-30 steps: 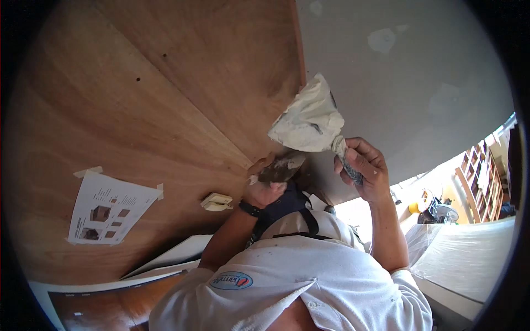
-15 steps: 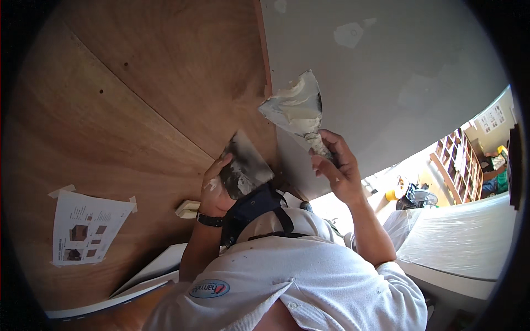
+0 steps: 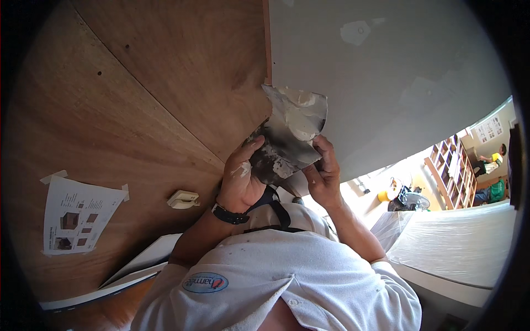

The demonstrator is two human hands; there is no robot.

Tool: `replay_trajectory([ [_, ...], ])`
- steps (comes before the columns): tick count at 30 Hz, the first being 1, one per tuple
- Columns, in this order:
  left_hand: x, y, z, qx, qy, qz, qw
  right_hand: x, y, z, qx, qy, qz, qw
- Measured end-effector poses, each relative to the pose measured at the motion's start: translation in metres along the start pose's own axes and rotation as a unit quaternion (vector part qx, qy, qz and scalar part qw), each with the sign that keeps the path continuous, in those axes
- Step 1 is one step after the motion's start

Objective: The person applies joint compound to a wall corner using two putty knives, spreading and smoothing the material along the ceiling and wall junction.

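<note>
In front of my chest, my left hand [image 3: 241, 182] grips a flat rectangular steel spreader [image 3: 276, 151], stained dark and smeared with white filler. My right hand [image 3: 326, 175] is closed on the handle of a putty knife [image 3: 303, 110], whose wide blade carries a thick layer of creamy filler. The spreader overlaps the lower part of the putty knife's blade, and the two look in contact. Most of the knife's handle is hidden behind the spreader and my fingers. White filler is smeared on my left hand.
A plywood panel [image 3: 160, 60] with a taped paper sheet [image 3: 81, 215] and a cream handset-like fitting [image 3: 183, 199] rises on the left. The grey panel [image 3: 386, 99] has pale patches. At right are plastic-wrapped furniture [image 3: 447, 243], a fan [image 3: 415, 201], wooden shelving [image 3: 451, 171] and another person [image 3: 488, 164].
My hands have come together: the putty knife moved down toward the spreader, and the spreader moved right and up against its blade. The view has shifted slightly.
</note>
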State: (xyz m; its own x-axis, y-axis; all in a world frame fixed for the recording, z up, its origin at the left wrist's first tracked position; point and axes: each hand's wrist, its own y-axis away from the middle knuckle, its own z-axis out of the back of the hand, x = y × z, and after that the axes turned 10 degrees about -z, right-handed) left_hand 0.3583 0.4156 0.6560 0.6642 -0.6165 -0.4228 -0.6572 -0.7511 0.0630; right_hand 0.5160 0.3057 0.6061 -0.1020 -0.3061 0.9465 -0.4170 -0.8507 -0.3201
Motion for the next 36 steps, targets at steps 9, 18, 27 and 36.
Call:
replay_trajectory([
  [9, -0.001, -0.007, 0.015, 0.024, 0.025, 0.033, 0.999, 0.012, -0.008, 0.018, 0.031, 0.148, 0.1, 0.983],
  [18, -0.012, 0.0, -0.006, 0.008, -0.074, -0.061, 0.995, 0.017, 0.0, 0.047, 0.052, 0.297, 0.077, 0.95],
  [27, -0.021, -0.008, 0.002, -0.025, -0.115, -0.143, 0.983, 0.028, 0.008, 0.076, -0.026, 0.442, 0.062, 0.894],
  [36, -0.033, -0.017, 0.008, 0.031, -0.038, -0.135, 0.99, 0.011, 0.032, 0.095, -0.052, 0.02, -0.219, 0.974],
])
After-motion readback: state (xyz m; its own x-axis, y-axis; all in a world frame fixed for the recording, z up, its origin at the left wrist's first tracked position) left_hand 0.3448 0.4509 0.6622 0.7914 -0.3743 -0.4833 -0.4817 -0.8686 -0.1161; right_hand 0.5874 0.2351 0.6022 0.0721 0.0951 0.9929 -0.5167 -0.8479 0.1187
